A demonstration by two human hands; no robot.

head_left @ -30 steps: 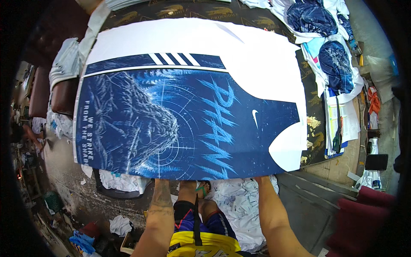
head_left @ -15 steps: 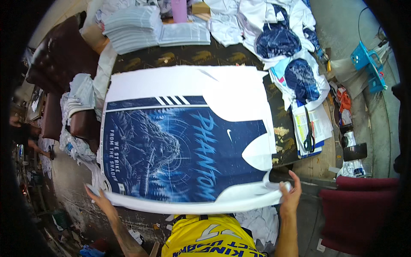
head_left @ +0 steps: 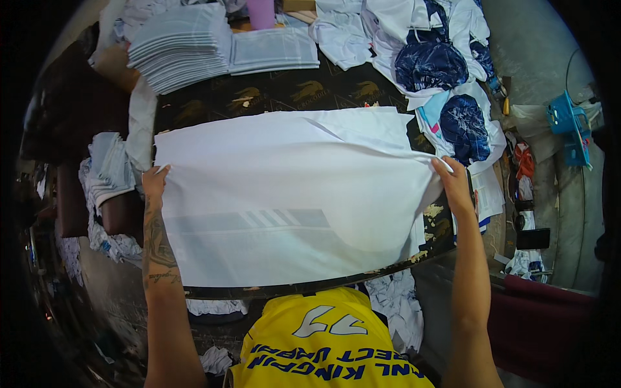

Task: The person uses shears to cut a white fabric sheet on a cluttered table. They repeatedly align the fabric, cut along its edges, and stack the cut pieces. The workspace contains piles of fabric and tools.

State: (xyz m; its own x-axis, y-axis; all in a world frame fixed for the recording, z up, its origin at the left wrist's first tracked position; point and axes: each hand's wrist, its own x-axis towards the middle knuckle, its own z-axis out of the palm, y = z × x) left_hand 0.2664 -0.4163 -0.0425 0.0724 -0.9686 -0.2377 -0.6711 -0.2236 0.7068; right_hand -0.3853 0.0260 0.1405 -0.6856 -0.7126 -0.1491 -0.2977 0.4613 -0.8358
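Note:
A printed fabric sheet point(head_left: 284, 187) lies folded over on a dark table, its white back facing up. A grey band with slanted stripes shows faintly through it near the front. My left hand point(head_left: 155, 181) pinches the sheet's left edge. At the right edge, my right hand point(head_left: 455, 184) grips a bunched corner of the sheet between thumb and fingers. A crease runs from the far edge toward the right hand. The dark blue printed face is hidden under the fold.
A tall stack of folded pale cloths point(head_left: 184, 48) stands at the far left, beside a lower stack point(head_left: 275, 50). White and navy garments point(head_left: 430, 64) are heaped at the far right. A blue plastic basket point(head_left: 569, 126) hangs farther right. A brown padded chair point(head_left: 77, 116) is left of the table.
Both hands have moved from the table's near edge to far up the sheet, carrying its near edge over. The blue printed face has gone from sight and the white back shows.

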